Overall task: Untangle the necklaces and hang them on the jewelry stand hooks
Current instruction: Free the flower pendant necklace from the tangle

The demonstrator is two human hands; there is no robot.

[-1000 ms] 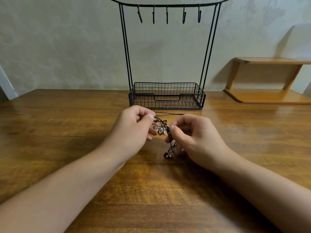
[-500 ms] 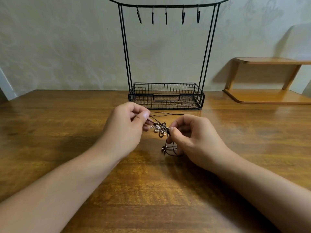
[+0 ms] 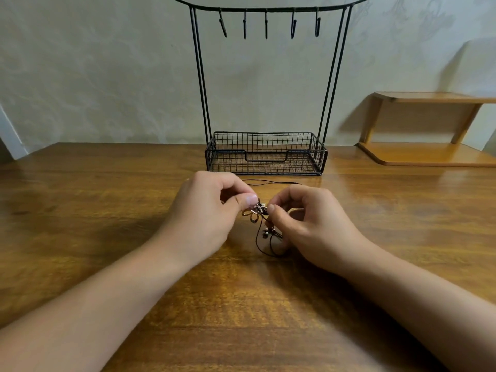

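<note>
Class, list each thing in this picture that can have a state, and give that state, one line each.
Necklaces: tangled, held above the table.
Left hand: pinching the necklaces.
Right hand: pinching the necklaces.
Hooks: all five bare.
Stand basket: nothing visible inside.
Shelf: nothing visible on it.

Your desk (image 3: 107,210) is varnished wood, glossy enough to throw back pale light along its far edge, with strong brown grain. The stand (image 3: 265,154) at the far edge is thin black wire, matt, its basket an open mesh. The necklaces (image 3: 259,218) show dark cord and shiny coppery metal. The shelf (image 3: 429,154) at the far right corner is smooth, lighter wood.
</note>
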